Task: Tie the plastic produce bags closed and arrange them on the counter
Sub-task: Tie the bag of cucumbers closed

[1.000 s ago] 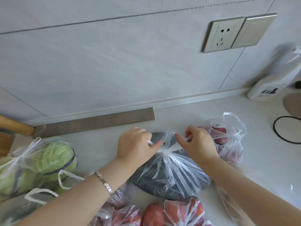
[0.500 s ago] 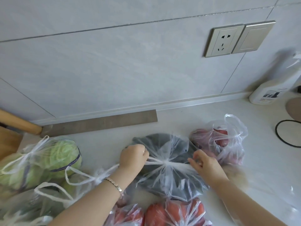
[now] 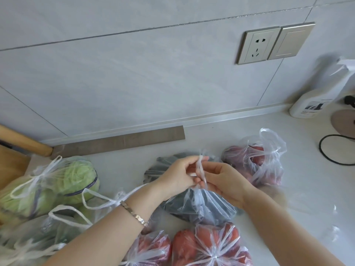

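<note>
Left hand and right hand pinching twisted handles above dark-filled bag, tomato bag just nearer, cabbage bag well left

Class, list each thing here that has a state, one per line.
Dark bag: being tied, handles held up.
Left hand: pinches dark bag's handles.
Right hand: pinches the same handles.
Cabbage bag: tied.
Tomato bag: tied.
Far red-fruit bag: untied, handles loose.
Socket: nothing plugged in.

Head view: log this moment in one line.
step: tying dark bag | left hand grip: pinches handles | right hand grip: pinches handles | handles: raised above bag
</note>
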{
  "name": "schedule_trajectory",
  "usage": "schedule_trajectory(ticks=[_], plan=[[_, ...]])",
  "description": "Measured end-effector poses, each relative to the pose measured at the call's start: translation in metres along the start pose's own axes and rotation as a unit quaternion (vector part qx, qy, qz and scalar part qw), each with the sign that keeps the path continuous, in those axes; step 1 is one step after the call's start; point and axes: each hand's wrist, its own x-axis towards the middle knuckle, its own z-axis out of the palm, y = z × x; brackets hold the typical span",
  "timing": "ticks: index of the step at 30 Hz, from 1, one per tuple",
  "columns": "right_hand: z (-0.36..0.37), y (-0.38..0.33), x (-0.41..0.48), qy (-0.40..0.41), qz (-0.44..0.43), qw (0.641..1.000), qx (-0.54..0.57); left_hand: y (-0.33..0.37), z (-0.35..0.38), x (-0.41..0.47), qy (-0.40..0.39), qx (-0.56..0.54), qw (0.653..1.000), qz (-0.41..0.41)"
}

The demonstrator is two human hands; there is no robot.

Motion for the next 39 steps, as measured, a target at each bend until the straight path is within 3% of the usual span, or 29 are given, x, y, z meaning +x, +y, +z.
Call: schedule_trajectory(ticks=[4,7,10,14,17,20,23,26,28,30,32,34,36,38,39], plan=[[0.001,0.002,-0.008,-0.022,-0.005,0.996,-0.086,-0.01,0.0,-0.002,-0.025,0.147,0.987,0.068],[-0.008,0.01,-0.006,0.085,-0.016,0.991,-0.104,-0.013,0.0,0.0,0.033,0.224,0.969,0.102],[-0.03,0.027,-0.003,0.155,0.044,0.986,-0.049,-0.021,-0.012,-0.002,0.063,0.241,0.966,0.073],[-0.057,0.049,0.003,0.161,0.16,0.969,-0.099,-0.041,-0.03,-0.005,0.007,0.3,0.954,-0.003],[-0.059,0.053,0.02,0.215,0.144,0.955,-0.142,-0.039,-0.024,0.001,-0.04,0.374,0.926,-0.015],[-0.058,0.04,0.037,0.263,0.086,0.94,-0.197,-0.024,-0.023,0.008,-0.026,0.27,0.962,-0.005],[-0.056,0.027,0.05,0.278,0.06,0.928,-0.242,-0.005,-0.027,0.006,0.017,0.044,0.999,0.017],[-0.048,0.016,0.061,0.286,0.032,0.927,-0.24,0.0,-0.023,0.001,0.021,-0.206,0.978,0.035],[-0.048,0.009,0.068,0.313,0.035,0.926,-0.208,-0.005,-0.022,-0.004,0.003,-0.184,0.983,0.019],[-0.049,0.006,0.072,0.332,0.052,0.928,-0.162,-0.011,-0.025,-0.006,-0.021,-0.017,0.999,-0.018],[-0.05,0.005,0.072,0.342,0.062,0.93,-0.12,-0.012,-0.031,-0.004,-0.03,0.159,0.986,-0.049],[-0.053,0.005,0.072,0.356,0.059,0.926,-0.109,-0.008,-0.036,-0.001,-0.016,0.229,0.972,-0.048],[-0.056,0.005,0.07,0.356,0.062,0.925,-0.119,-0.009,-0.04,0.005,0.025,0.16,0.985,-0.066],[-0.057,0.011,0.067,0.345,0.082,0.925,-0.139,-0.022,-0.042,0.012,0.09,-0.017,0.988,-0.12],[-0.057,0.017,0.065,0.339,0.097,0.924,-0.151,-0.032,-0.041,0.014,0.131,-0.116,0.973,-0.148]])
